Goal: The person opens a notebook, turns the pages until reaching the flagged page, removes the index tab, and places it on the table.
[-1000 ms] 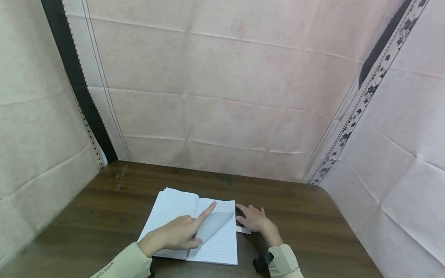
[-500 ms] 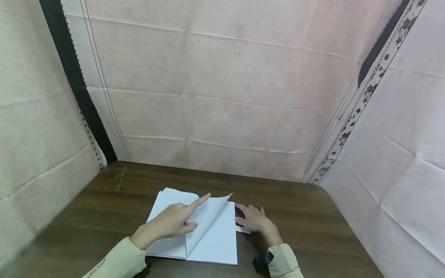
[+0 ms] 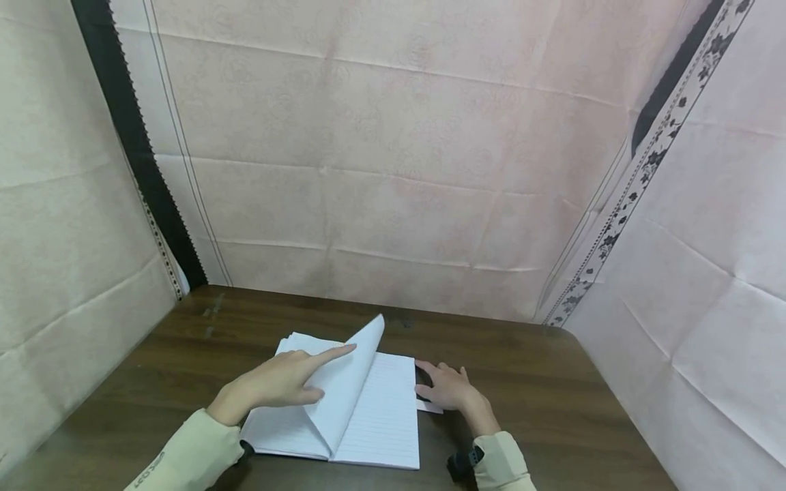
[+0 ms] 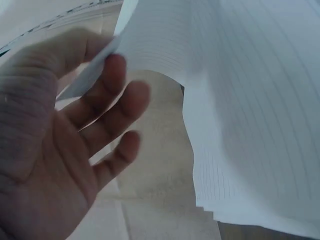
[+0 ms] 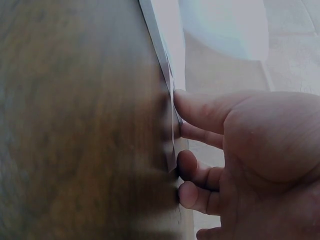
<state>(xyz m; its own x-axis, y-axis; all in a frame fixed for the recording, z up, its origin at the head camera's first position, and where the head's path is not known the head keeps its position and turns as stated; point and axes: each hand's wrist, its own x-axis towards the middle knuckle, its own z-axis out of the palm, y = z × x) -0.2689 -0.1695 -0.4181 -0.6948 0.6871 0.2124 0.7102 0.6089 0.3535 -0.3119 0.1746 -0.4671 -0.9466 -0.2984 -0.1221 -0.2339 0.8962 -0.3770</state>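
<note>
An open notebook (image 3: 383,423) with lined white pages lies on the table. My left hand (image 3: 276,382) is over its left half, with index finger extended in the head view. A lifted page (image 3: 350,382) stands up from the spine. In the left wrist view this page (image 4: 87,77) passes between the thumb and curled fingers (image 4: 135,97) of my left hand. My right hand (image 3: 451,390) rests at the notebook's right edge, thumb and index finger apart in the head view. A pale strip (image 3: 429,407) sticks out from under that edge, beside the right hand.
The brown wooden table (image 3: 522,382) extends around the notebook. Pale cloth hangs behind it as a back curtain (image 3: 393,170), with side curtains at left and right. A black wrist device (image 3: 463,464) sits by the right sleeve.
My left hand has moved left. The page has risen from the right half and swung up and left over the spine. The right hand has stayed in place.
</note>
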